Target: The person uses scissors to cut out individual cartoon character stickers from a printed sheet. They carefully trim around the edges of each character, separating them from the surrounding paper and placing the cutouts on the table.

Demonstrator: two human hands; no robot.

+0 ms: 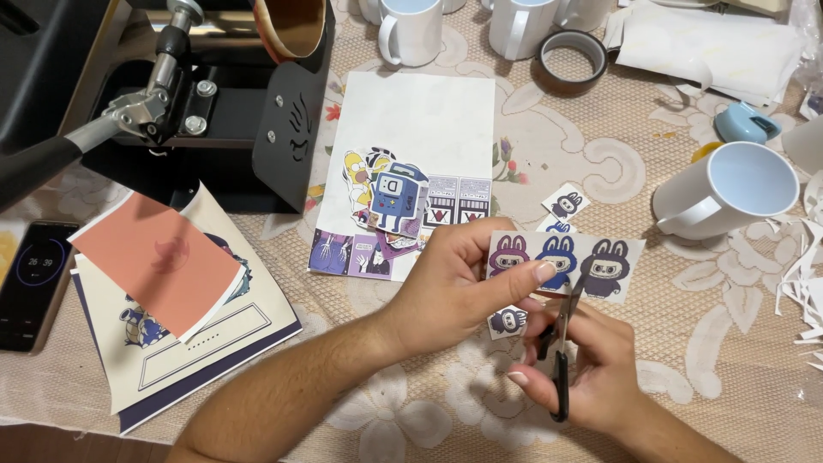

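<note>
My left hand [454,287] pinches a paper strip [600,257] printed with three long-eared cartoon figures, holding it by its left part just above the table. My right hand [583,369] grips black-handled scissors [561,360], whose blades point up and meet the strip's lower edge between the blue and the dark purple figure. Small cut-out figures [566,204] lie behind the strip, and another [507,321] lies under my left hand.
A white sheet [411,120] with cut-out cartoon pictures lies in the middle. A black mug press [214,94] stands at back left, printed sheets [180,309] and a phone [33,283] at left. White mugs [729,189], a tape roll [572,60] and paper scraps [801,283] sit at right.
</note>
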